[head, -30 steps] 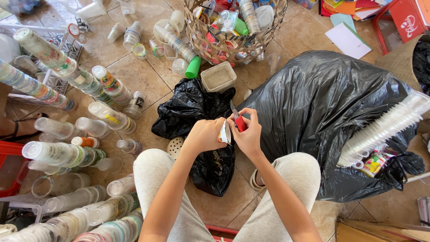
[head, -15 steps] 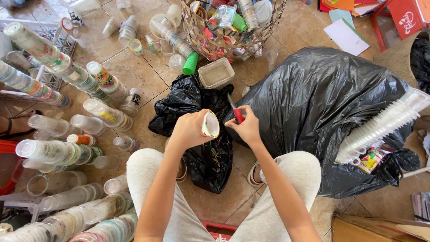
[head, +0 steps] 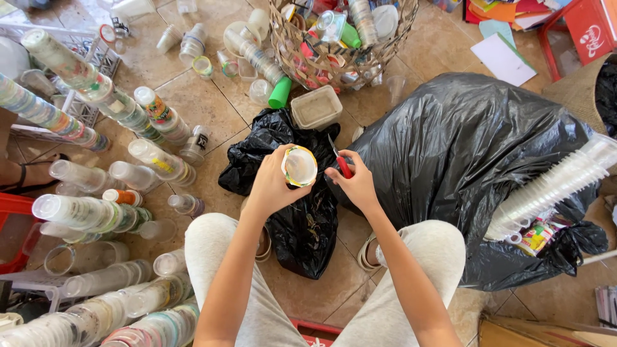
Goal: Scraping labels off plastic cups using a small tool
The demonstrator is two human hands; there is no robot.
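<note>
Gripping a cup [head: 299,166] with left hand [head: 273,186] over the small black bag [head: 302,218], right hand [head: 357,186] clamping red-handled scissors [head: 340,162] at its rim, I'm judging label trimming is underway, needing blade alignment next.

Light: bright, even daylight
Shadows: soft, faint under the legs
Glare: sheen on big black bag [head: 469,148] and stacked cups [head: 553,186]
Focus: sharp centre, slight wide-angle bend at edges

Tan tiled floor [head: 212,109]: stacked plastic cups [head: 83,212], black bags [head: 469,167], wicker basket [head: 340,38], papers [head: 504,58].
</note>
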